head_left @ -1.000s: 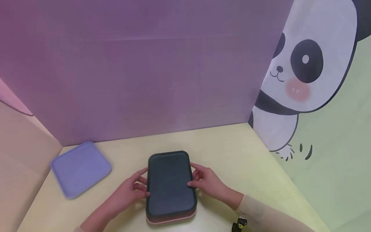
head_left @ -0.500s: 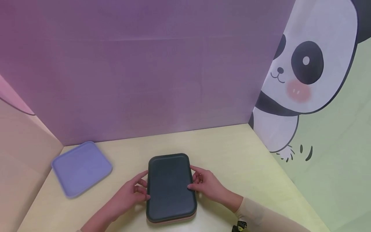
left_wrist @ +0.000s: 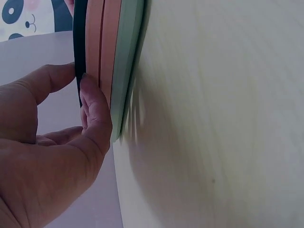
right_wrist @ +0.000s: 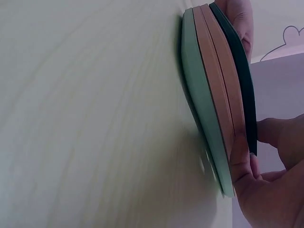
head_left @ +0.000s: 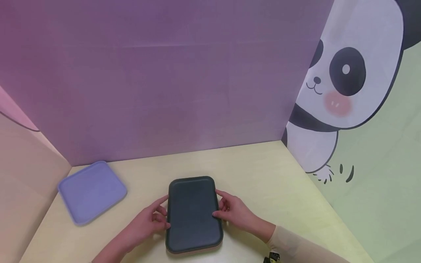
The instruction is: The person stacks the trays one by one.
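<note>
A dark green rectangular tray (head_left: 194, 215) lies on top of a stack near the front of the table. Beneath it the left wrist view shows two pink trays (left_wrist: 103, 40) and a light green tray (left_wrist: 127, 57) at the bottom. My left hand (head_left: 148, 221) holds the dark tray by its left long edge, thumb near the front corner and forefinger farther back. On the opposite edge, my right hand (head_left: 241, 213) holds it likewise, its thumb over the rim. In the right wrist view the dark tray (right_wrist: 240, 61) sits against the upper pink tray (right_wrist: 228, 80).
A lilac tray (head_left: 92, 193) lies by itself at the back left of the pale wooden table (head_left: 260, 168). A purple wall (head_left: 177, 80) closes off the back, and a panda-printed wall (head_left: 378, 146) stands along the right.
Both hands have lowered the dark tray slightly toward me, and the pink band visible beneath its front edge has narrowed. The lilac tray has stayed where it was.
</note>
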Motion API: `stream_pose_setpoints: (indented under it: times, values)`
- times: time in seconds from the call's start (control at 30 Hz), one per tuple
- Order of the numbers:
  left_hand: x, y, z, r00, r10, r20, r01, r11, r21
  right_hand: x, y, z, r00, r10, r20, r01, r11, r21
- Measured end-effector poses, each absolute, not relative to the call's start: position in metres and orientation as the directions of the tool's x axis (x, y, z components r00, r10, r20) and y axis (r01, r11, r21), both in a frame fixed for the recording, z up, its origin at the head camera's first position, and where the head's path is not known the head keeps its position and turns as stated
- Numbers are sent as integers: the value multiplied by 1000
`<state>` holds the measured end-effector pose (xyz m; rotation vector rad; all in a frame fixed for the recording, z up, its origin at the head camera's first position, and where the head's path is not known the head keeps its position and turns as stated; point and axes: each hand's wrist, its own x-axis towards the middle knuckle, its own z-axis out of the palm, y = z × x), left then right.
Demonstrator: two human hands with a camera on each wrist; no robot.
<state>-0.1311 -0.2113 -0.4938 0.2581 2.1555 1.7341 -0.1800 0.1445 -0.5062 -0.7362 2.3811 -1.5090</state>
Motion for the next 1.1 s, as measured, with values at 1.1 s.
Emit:
stream_pose_setpoints:
  times: [1.1]
  values:
    - [-139, -262, -495, -993, 56, -102, -66, 455, 888, -177, 143, -503, -863, -502, 47, -247, 339, -908]
